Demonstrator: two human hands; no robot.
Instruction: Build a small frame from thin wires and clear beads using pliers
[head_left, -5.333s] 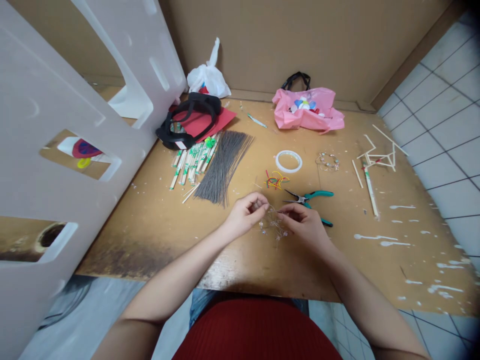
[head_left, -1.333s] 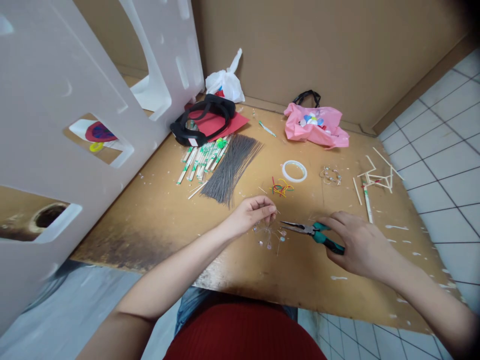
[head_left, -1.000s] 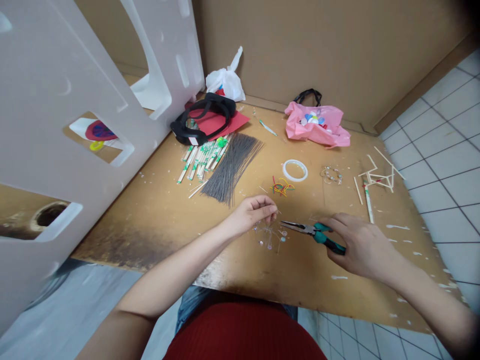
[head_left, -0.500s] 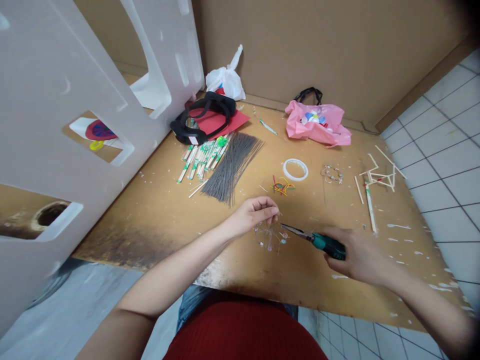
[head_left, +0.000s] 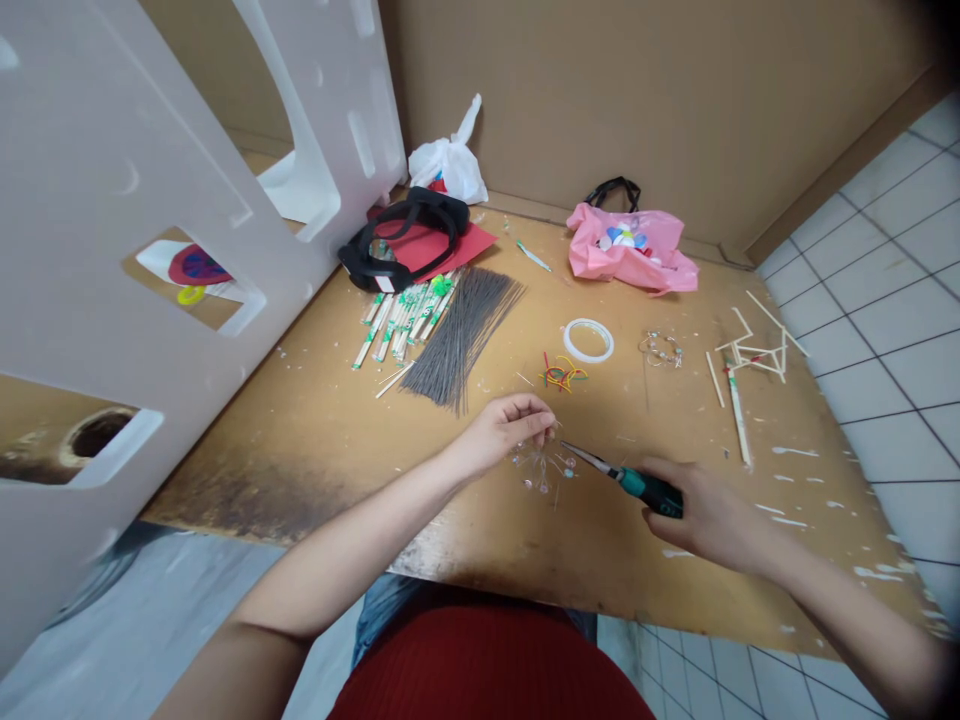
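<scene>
My left hand [head_left: 521,425] pinches a thin wire piece with several small clear and pale blue beads [head_left: 568,468] on its ends, hanging below the fingertips above the table. My right hand [head_left: 686,510] is wrapped around the green and black handles of a pair of long-nose pliers [head_left: 637,484]. The pliers' tip points left, close beside the left fingertips and the wires. Whether the jaws touch a wire, I cannot tell. A ring of wire and beads [head_left: 663,349] lies farther back on the right.
Beyond my left hand lie a bundle of grey wires [head_left: 469,335], wrapped chopsticks [head_left: 405,320], rubber bands [head_left: 562,374] and a tape roll [head_left: 589,341]. A black headset [head_left: 405,235], a pink bag [head_left: 630,250] and a stick frame [head_left: 761,355] stand around the wooden table [head_left: 300,430]. A white plastic panel [head_left: 187,130] borders the left.
The beaded wire piece has turned slightly in my left hand's fingers. My right hand with the pliers has shifted a little to the left. The camera view has moved slightly.
</scene>
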